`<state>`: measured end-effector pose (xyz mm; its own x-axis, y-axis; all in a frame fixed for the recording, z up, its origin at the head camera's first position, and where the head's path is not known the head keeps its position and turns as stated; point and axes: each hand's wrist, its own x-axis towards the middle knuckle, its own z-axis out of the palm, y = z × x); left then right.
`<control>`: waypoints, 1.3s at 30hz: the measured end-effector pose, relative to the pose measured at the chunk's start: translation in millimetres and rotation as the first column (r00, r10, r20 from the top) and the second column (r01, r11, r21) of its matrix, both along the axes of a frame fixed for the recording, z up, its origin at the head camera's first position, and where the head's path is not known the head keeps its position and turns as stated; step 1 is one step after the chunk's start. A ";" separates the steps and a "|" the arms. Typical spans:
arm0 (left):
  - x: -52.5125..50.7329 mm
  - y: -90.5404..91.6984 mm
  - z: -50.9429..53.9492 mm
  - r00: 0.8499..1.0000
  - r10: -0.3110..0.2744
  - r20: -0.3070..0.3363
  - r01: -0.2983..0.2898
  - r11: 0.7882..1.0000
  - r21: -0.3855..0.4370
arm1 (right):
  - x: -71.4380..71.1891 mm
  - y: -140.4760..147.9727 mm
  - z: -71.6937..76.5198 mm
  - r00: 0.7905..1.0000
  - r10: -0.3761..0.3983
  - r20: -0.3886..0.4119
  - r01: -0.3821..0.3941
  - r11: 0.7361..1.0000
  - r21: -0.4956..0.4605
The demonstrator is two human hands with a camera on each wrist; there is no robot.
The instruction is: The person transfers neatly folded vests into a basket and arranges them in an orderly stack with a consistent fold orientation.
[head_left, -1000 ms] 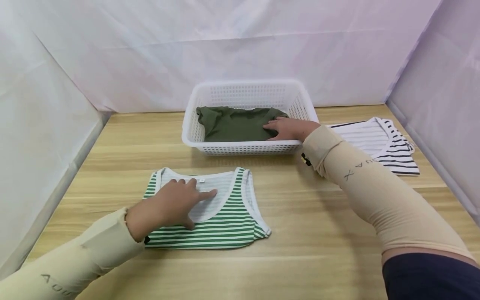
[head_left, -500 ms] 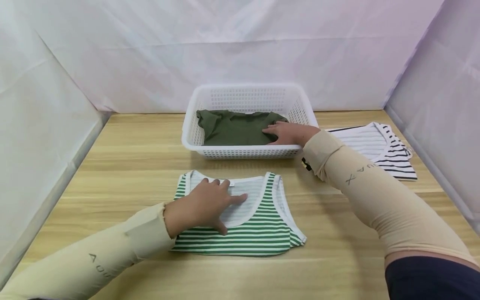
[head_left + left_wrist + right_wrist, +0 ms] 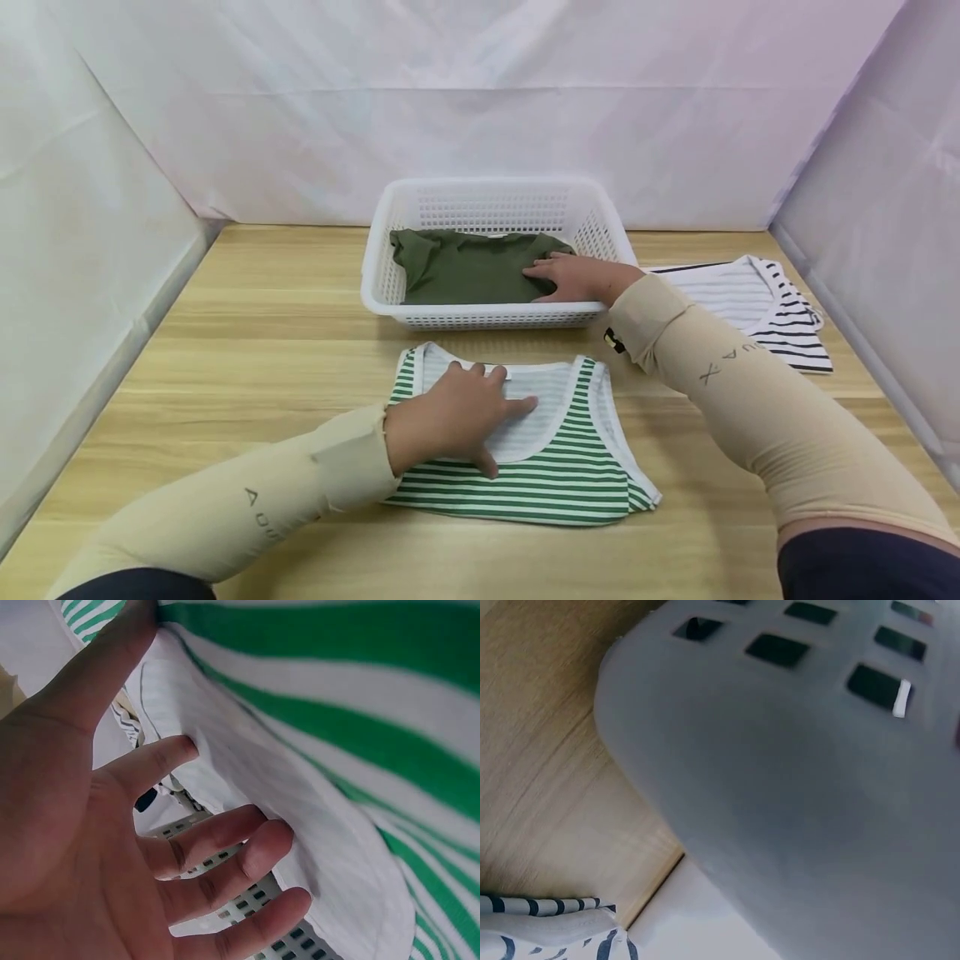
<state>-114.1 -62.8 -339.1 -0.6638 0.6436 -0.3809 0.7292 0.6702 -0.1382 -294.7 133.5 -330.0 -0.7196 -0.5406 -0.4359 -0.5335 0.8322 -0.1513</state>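
Note:
A green-and-white striped tank top [image 3: 540, 483] lies on the table in front of the basket, its neckline toward the basket. My left hand [image 3: 457, 417] rests on its left part with fingers spread; in the left wrist view the fingertips [image 3: 274, 834] touch the white inside of the cloth. Behind it stands a white plastic basket [image 3: 480, 315] holding a dark green garment [image 3: 472, 271]. Over the basket's right front rim reaches my right hand [image 3: 573, 277], its fingers laid on the green garment's right side. The right wrist view shows only the basket's outer wall [image 3: 742, 765], not the hand.
A white tank top with black stripes [image 3: 750, 304] lies on the table to the right of the basket, partly behind my right forearm. White cloth walls [image 3: 300, 125] enclose the wooden table [image 3: 247, 333] at the back and both sides.
The striped green tank top has slid to the right across the table under my left hand, now in front of the basket. My right hand has stayed on the green garment.

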 end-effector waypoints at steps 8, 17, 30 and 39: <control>0.5 13.9 2.4 1.000 0.002 0.017 -0.002 1.000 0.010 | 1.8 0.1 -0.9 1.000 -0.019 -0.019 0.019 1.000 -0.014; -4.0 18.8 4.0 0.999 0.002 0.048 -0.003 1.000 0.012 | -1.4 -0.5 -0.1 0.998 -0.044 -0.040 0.041 0.995 -0.086; -2.5 17.9 -2.1 0.999 0.000 0.045 -0.002 0.999 0.044 | 23.5 13.6 30.9 0.966 -0.139 -0.217 0.011 0.864 -0.504; -6.1 -14.0 0.2 0.983 0.027 0.183 -0.066 0.975 0.211 | 111.0 8.1 48.3 0.897 0.085 -0.434 -0.373 0.675 -0.637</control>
